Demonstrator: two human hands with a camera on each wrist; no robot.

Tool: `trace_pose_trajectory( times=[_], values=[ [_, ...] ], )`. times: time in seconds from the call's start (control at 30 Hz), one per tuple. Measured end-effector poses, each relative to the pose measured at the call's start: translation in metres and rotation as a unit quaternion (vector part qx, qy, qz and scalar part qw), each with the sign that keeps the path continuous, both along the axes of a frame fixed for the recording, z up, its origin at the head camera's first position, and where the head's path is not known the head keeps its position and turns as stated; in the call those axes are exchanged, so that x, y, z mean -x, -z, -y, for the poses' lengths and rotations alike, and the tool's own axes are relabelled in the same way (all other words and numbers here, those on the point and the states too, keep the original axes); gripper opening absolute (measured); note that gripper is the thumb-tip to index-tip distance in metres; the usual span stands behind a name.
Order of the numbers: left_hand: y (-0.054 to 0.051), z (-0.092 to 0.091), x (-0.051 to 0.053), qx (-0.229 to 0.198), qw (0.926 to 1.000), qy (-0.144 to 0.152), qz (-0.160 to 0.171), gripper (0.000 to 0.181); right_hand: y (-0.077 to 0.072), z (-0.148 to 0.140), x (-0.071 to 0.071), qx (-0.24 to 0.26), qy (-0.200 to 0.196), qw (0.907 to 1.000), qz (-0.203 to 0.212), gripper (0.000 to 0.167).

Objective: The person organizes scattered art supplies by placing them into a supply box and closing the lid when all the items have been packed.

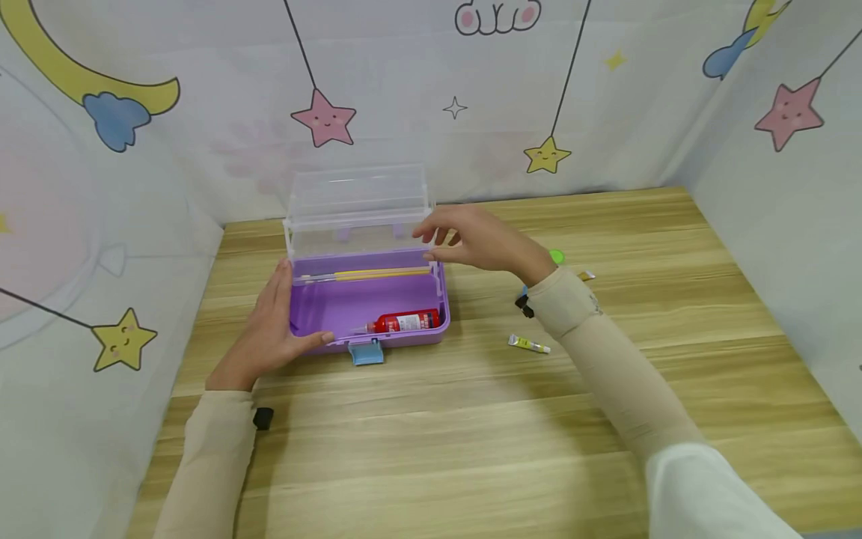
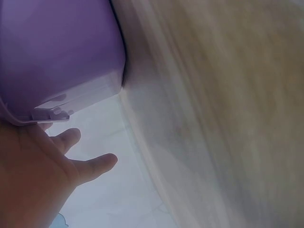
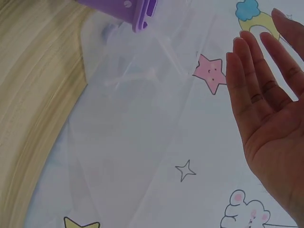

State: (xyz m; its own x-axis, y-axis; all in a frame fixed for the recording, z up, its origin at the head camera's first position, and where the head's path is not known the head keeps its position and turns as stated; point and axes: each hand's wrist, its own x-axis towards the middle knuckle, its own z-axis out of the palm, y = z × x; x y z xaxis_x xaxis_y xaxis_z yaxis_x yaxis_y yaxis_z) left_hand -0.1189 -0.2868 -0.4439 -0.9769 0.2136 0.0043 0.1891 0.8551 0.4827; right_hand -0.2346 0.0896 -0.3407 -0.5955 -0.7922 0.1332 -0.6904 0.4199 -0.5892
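Observation:
A purple box stands on the table with its clear lid raised at the back. Inside lie slim paintbrushes along the back and a red bottle with a pale pointed tip near the front right. My left hand rests against the box's left side, thumb on the front rim, fingers stretched out; the left wrist view shows them beside the purple wall. Above the box's back right corner hovers my right hand, holding nothing, its fingers loosely bent.
A blue latch hangs from the box's front. To the right lie a small yellow tube, a brownish tube and a green round thing, partly behind my right forearm. A patterned cloth wall stands behind the table.

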Motion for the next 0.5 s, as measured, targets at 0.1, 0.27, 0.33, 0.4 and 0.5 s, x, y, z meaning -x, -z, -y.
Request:
trace_pose_trajectory(
  times=[0.1, 0.27, 0.33, 0.4, 0.5],
  values=[
    [0.000, 0.000, 0.000, 0.000, 1.0000, -0.001, 0.002, 0.136, 0.005, -0.013, -0.003, 0.007, 0.009, 0.9999, 0.009, 0.034],
    [0.001, 0.000, 0.000, -0.004, 1.0000, 0.000, 0.001, 0.136, 0.015, -0.035, -0.010, 0.018, 0.019, 0.9995, 0.016, 0.031],
    [0.001, 0.000, 0.000, -0.005, 1.0000, 0.000, -0.001, 0.136, 0.019, -0.043, -0.013, 0.021, 0.025, 0.9993, 0.016, 0.030],
    [0.001, 0.001, 0.000, -0.006, 1.0000, 0.001, -0.002, 0.136, 0.024, -0.050, -0.017, 0.020, 0.031, 0.9992, 0.015, 0.029],
    [0.001, 0.000, 0.000, -0.008, 1.0000, 0.001, -0.002, 0.136, 0.032, -0.059, -0.024, 0.011, 0.038, 0.9990, 0.020, 0.029]
  ],
)
